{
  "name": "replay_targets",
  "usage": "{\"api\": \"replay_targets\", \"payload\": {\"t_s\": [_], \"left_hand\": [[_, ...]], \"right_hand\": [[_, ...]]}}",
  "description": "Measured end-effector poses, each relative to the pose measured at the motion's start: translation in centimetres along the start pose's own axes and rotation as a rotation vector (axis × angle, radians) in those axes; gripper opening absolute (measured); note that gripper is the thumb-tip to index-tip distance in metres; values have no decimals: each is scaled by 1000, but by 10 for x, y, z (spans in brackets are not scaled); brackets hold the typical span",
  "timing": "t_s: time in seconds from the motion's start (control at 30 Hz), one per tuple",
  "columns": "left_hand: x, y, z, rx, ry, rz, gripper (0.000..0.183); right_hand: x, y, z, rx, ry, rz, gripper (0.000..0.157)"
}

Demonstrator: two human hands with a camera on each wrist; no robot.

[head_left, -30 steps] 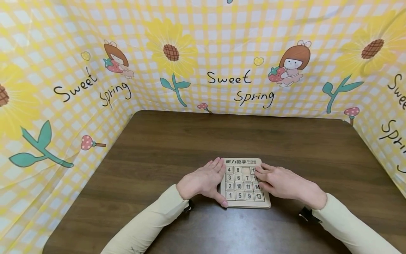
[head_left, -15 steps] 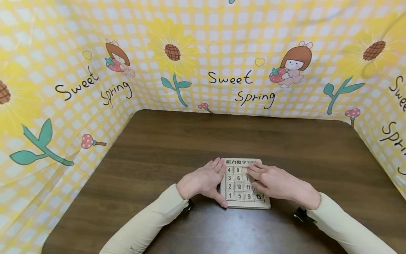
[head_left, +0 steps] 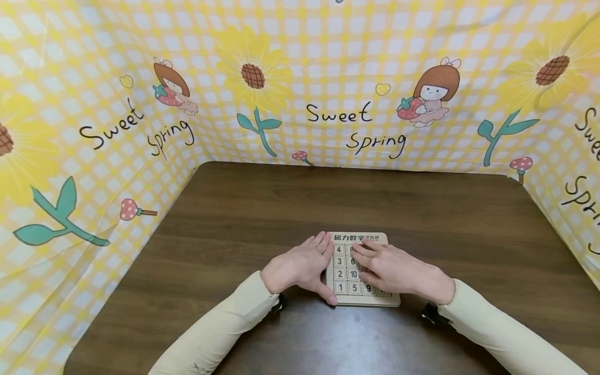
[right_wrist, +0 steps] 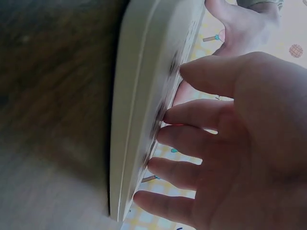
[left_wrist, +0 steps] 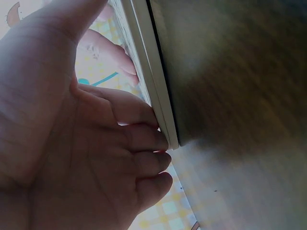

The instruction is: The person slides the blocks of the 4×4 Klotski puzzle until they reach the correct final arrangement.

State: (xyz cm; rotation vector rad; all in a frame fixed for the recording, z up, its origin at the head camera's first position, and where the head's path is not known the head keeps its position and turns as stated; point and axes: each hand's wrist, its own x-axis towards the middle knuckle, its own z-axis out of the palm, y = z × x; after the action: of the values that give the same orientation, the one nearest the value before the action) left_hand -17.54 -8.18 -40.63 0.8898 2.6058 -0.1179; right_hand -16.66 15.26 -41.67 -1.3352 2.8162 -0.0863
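A wooden number sliding puzzle (head_left: 365, 300) lies flat on the table, with several numbered tiles in rows inside its frame. My left hand (head_left: 302, 268) rests along its left side, fingers straight near the top corner and thumb at the bottom corner. In the left wrist view those fingertips (left_wrist: 160, 163) touch the puzzle's side edge. Over the tiles lies my right hand (head_left: 391, 268), its fingertips at the tile numbered 8 and the ones below. In the right wrist view its fingers (right_wrist: 180, 136) are spread and touch the tile face. The right-hand columns are mostly hidden under this hand.
A dark wood-grain table (head_left: 281, 203) carries the puzzle near its front. Yellow checked cloth (head_left: 328, 62) with flowers and lettering hangs along the back and both sides. Pale sleeves (head_left: 220, 323) cover both forearms.
My right hand has moved left across the tiles, from the right column toward the second one, covering the gap that showed in the top row. My left hand has stayed in place.
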Motion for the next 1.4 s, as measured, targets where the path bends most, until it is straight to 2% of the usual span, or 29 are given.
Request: {"api": "replay_targets", "payload": {"t_s": [0.17,0.37,0.57,0.73,1.03,1.4], "left_hand": [[1,0,0,4,-2,-5,130],[3,1,0,29,13,-2,132],[2,1,-1,8,1,-4,131],[1,0,-1,2,-2,1,130],[1,-2,0,-8,10,6,131],[1,-2,1,-1,10,10,131]], "right_hand": [[-4,3,0,24,-3,19,51],[-18,13,-3,55,-13,76,48],[-23,15,-3,57,1,75,49],[-16,9,-3,12,1,63,50],[8,-8,-7,-10,-10,-11,54],[22,-16,-6,52,-96,27,56]]}}
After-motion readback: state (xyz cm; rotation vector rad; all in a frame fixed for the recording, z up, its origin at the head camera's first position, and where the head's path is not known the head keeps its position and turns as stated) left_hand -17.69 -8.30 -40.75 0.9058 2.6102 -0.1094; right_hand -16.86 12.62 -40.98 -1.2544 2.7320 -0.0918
